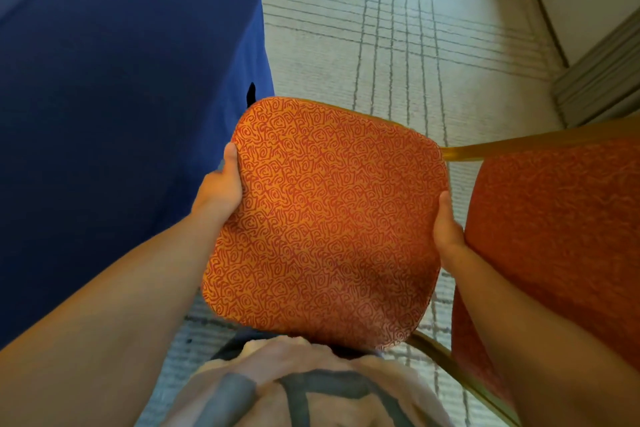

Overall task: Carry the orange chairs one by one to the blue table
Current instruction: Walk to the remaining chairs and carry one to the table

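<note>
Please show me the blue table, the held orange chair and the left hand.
blue table (pixel 121 97): head view, on its cloth top.
orange chair (pixel 329 211): head view, middle of patterned cushion.
left hand (pixel 221 185): head view, middle of the hand.

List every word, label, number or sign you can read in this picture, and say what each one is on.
No text here can be read.
Shirt: dark printed shapes, cut off by the frame edge, not legible as letters.
Held orange chair: swirl pattern only, no wording.
Blue table: plain cloth, no label.
</note>
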The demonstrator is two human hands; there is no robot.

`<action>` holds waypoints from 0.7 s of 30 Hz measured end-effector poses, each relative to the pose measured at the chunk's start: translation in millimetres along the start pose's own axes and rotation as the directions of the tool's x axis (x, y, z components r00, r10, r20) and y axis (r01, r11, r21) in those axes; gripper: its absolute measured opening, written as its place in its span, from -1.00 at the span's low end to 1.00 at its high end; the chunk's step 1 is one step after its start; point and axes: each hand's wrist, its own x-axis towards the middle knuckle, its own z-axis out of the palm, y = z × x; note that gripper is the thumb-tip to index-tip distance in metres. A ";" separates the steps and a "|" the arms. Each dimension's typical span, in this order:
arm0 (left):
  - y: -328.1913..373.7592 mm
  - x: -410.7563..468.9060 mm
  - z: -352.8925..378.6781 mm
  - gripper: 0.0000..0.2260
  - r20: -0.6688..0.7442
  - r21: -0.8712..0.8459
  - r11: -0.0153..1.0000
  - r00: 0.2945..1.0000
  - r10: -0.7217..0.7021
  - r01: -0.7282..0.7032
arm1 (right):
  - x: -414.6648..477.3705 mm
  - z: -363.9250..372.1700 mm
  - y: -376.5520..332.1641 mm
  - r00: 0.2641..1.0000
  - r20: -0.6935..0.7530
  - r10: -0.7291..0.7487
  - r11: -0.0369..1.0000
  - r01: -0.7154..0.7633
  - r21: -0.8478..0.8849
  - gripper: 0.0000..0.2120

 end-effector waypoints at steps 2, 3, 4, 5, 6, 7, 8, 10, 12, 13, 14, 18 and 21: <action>29.4 31.5 -2.8 0.02 -0.007 -0.009 1.000 1.000 -0.003 0.003 | 25.0 16.6 -34.0 1.000 -0.004 -0.004 1.000 0.003 -0.016 -0.18; 42.1 43.4 -3.5 -0.02 -0.007 -0.013 1.000 1.000 -0.012 0.011 | 33.8 23.4 -48.0 1.000 -0.009 0.002 1.000 -0.002 -0.018 -0.18; 54.5 57.6 -2.9 -0.04 -0.001 -0.014 1.000 1.000 -0.022 0.022 | 45.5 30.3 -60.7 1.000 -0.020 0.004 1.000 -0.005 -0.018 -0.17; 68.0 73.4 -1.5 -0.04 0.012 -0.018 0.999 0.999 -0.038 0.038 | 57.7 37.6 -74.9 0.999 -0.032 0.011 1.000 -0.012 -0.013 -0.17; 76.2 86.0 -0.4 -0.03 0.020 -0.013 0.998 0.998 -0.059 0.059 | 67.7 43.6 -83.9 0.999 -0.046 0.013 1.000 -0.014 -0.022 -0.18; 88.8 103.9 4.4 -0.04 0.033 -0.011 0.996 0.996 -0.088 0.088 | 83.8 51.8 -96.8 0.998 -0.056 0.024 0.999 -0.025 -0.029 -0.18; 92.8 113.5 8.4 -0.04 0.032 -0.008 0.994 0.994 -0.108 0.108 | 92.4 56.4 -102.4 0.998 -0.063 0.024 0.999 -0.027 -0.035 -0.20; 102.6 138.0 21.2 -0.03 0.009 0.003 0.991 0.991 -0.133 0.133 | 117.6 67.9 -116.0 0.998 -0.058 0.030 0.997 -0.034 -0.062 -0.22; 109.5 163.8 36.1 -0.05 -0.025 0.021 0.988 0.988 -0.153 0.154 | 144.5 81.0 -127.6 0.997 -0.047 0.054 0.995 -0.058 -0.086 -0.24; 112.8 177.6 44.4 -0.02 -0.027 0.023 0.985 0.985 -0.172 0.172 | 159.6 88.1 -133.0 0.996 -0.042 0.075 0.992 -0.079 -0.102 -0.24; 115.4 191.0 51.7 0.01 -0.025 0.032 0.982 0.982 -0.187 0.187 | 175.0 95.1 -136.7 0.995 -0.038 0.094 0.988 -0.098 -0.118 -0.22; 125.5 244.8 79.6 -0.01 -0.042 0.053 0.975 0.976 -0.212 0.215 | 233.8 123.9 -147.6 0.987 -0.048 0.150 0.975 -0.156 -0.159 -0.18; 122.9 284.9 99.8 -0.05 -0.048 0.068 0.973 0.974 -0.219 0.222 | 275.5 146.6 -144.6 0.985 -0.062 0.160 0.970 -0.169 -0.174 -0.17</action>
